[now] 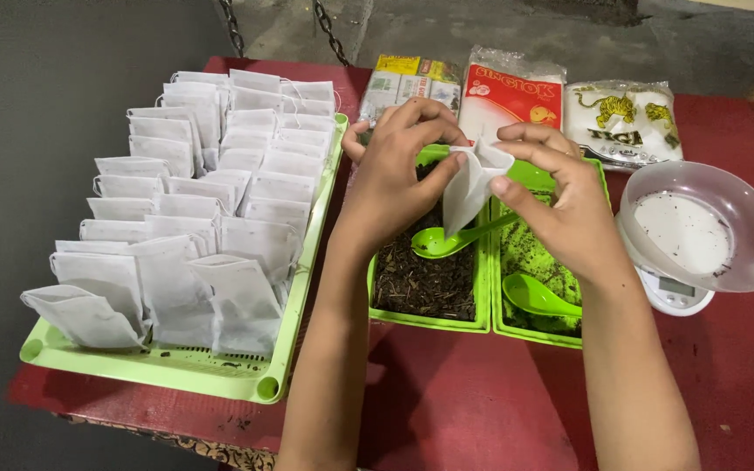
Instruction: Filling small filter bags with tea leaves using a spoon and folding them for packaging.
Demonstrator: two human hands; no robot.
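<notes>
Both my hands hold one small white filter bag [469, 187] above two green trays. My left hand [394, 170] pinches its left side, and my right hand [560, 205] grips its upper right corner. Below the bag, a green spoon [447, 242] rests in the left green tray [429, 321] of dark dried leaves. A second green spoon [538, 296] lies in the right green tray [534, 336] of green-brown crumbs.
A large green tray [176, 366] on the left holds several rows of filled white bags [211, 201]. A clear bowl [700, 227] sits tilted on a small white scale [669, 292] at right. Packets [517, 96] lie along the back of the red table [482, 401].
</notes>
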